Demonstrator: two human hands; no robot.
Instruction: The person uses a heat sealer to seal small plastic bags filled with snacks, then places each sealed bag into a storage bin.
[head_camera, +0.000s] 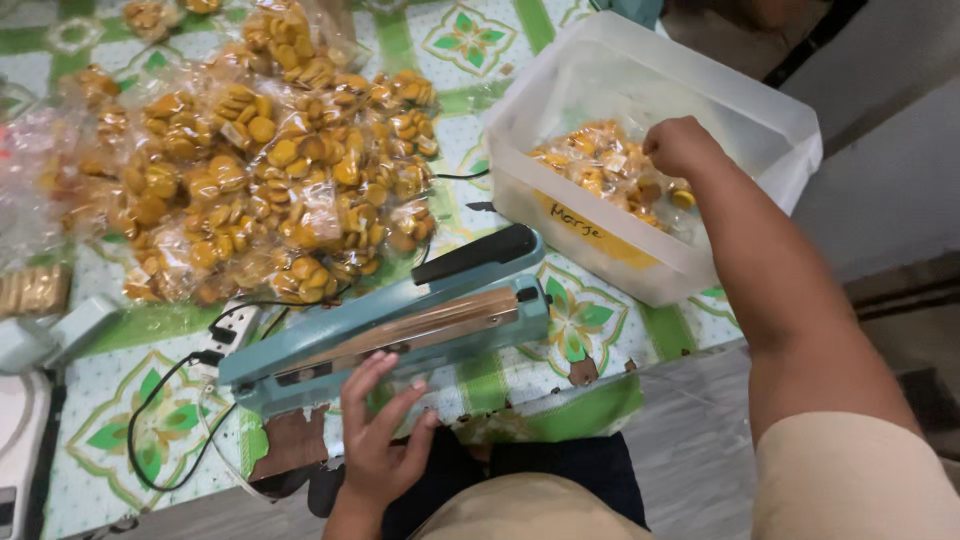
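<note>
Left hand (378, 440): released, fingers spread, resting at the near edge of the teal heat sealer (400, 322) on the green-patterned floor mat (590, 320). Right hand (680, 146): clenched inside the translucent plastic tub (640, 250), on bagged yellow cookies (600, 165). Pile of sealed cookie bags (270, 160): beyond the sealer. Black cable (150, 400): left.

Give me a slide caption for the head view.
Left hand rests by a teal heat sealer; right hand reaches into a white tub of bagged yellow snacks.
</note>
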